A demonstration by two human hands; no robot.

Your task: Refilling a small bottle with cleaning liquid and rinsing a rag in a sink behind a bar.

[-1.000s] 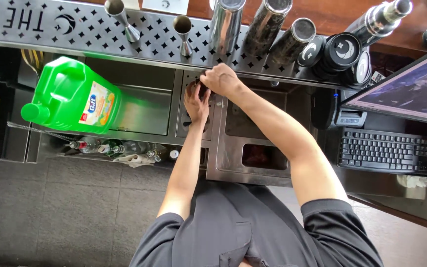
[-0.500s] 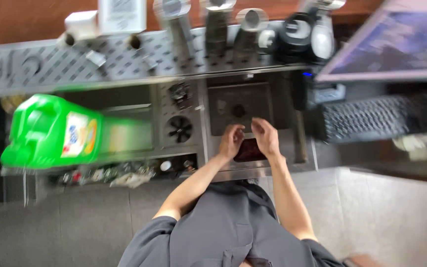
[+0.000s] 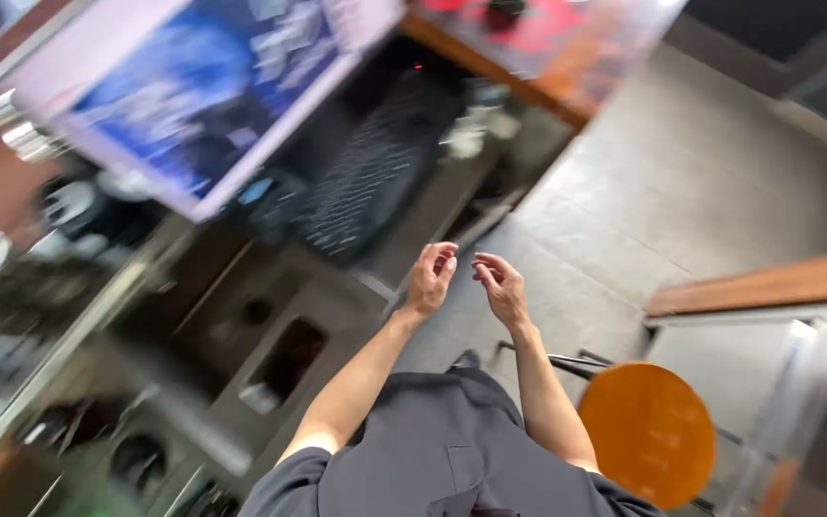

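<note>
Both my hands are raised in front of me over the grey tiled floor (image 3: 681,191), side by side and a little apart. My left hand (image 3: 431,278) has its fingers curled loosely and holds nothing. My right hand (image 3: 502,287) is likewise empty, fingers bent and spread. Neither hand touches anything. The picture is blurred by head motion. My grey shirt (image 3: 452,460) fills the bottom edge.
A metal bar sink station (image 3: 270,354) lies at the left. A tilted monitor (image 3: 184,96) and a black keyboard (image 3: 366,172) sit above it. A round orange stool seat (image 3: 648,431) stands at lower right beside a steel counter with wooden top (image 3: 768,287).
My hands have left the sink and come up into the air, empty. My head has swung right, so the green jug is out of view and the floor and stool appear.
</note>
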